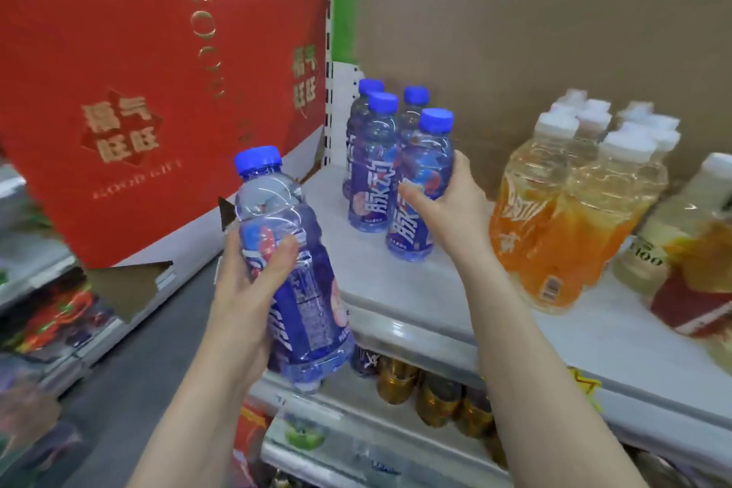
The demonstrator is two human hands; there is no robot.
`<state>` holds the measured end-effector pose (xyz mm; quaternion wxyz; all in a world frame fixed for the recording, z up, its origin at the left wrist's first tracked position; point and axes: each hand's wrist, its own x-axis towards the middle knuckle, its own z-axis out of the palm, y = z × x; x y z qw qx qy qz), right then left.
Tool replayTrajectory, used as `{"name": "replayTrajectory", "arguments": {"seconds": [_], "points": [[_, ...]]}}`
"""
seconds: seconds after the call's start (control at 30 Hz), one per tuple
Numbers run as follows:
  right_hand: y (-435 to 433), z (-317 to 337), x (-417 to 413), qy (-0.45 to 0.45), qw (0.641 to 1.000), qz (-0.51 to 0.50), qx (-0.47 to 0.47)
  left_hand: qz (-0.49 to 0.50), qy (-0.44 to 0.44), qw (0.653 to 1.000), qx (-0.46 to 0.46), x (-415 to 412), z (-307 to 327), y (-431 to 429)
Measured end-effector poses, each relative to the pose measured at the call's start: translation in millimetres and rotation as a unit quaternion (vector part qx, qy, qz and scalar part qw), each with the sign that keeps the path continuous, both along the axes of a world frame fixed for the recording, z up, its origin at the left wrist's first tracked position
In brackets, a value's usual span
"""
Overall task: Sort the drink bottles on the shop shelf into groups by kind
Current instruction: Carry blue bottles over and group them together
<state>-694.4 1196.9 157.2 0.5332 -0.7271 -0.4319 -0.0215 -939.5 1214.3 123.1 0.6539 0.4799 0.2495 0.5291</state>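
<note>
bright even light | soft blur throughout | edges warped

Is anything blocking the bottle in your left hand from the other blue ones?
Nothing visible: bare white shelf lies between the left hand's blue-capped plastic bottle and the standing blue bottles; the right hand grips the front bottle.

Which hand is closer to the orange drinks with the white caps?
Right. The right hand grips a blue bottle on the shelf, just left of the orange drinks. The left hand holds a second blue bottle out past the shelf's front edge, farther left.
</note>
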Motion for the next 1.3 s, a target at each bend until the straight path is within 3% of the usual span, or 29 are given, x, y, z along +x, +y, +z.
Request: {"name": "replayTrajectory", "arguments": {"seconds": [0.43,0.5,0.57,0.63,0.73,0.8,1.03,1.17,1.3], "points": [[48.8,10.6,4.9,0.016,0.996,0.005,-0.083,-0.04,-0.019,0.999,0.01,14.5,6.6,16.2],[40.1,18.3,-1.4,-0.032,0.994,-0.025,-0.102,-0.048,-0.01,0.999,0.015,14.8,6.0,15.8],[24.8,31.6,-18.3,-0.091,0.994,-0.048,-0.03,-0.056,0.003,0.998,0.024,17.1,6.4,15.5],[9.1,52.0,-46.2,-0.097,0.994,0.025,0.031,-0.056,0.02,0.997,0.046,22.0,7.6,17.1],[-1.5,75.9,-76.9,-0.019,0.983,0.181,-0.039,-0.073,0.072,0.989,0.106,31.9,14.8,21.4],[0.1,83.0,-78.7,-0.024,0.978,0.202,-0.045,-0.086,0.098,0.981,0.141,39.8,22.1,24.6],[15.7,94.4,-55.0,-0.074,0.99,0.118,-0.001,-0.066,0.185,0.955,0.222,59.2,27.2,50.8],[40.9,81.8,-46.9,-0.153,0.985,0.076,-0.015,-0.059,0.284,0.932,0.217,59.1,8.5,69.3],[64.3,64.1,-39.7,-0.227,0.973,0.037,-0.031,-0.063,0.326,0.921,0.203,66.3,-1.8,78.3]]}}
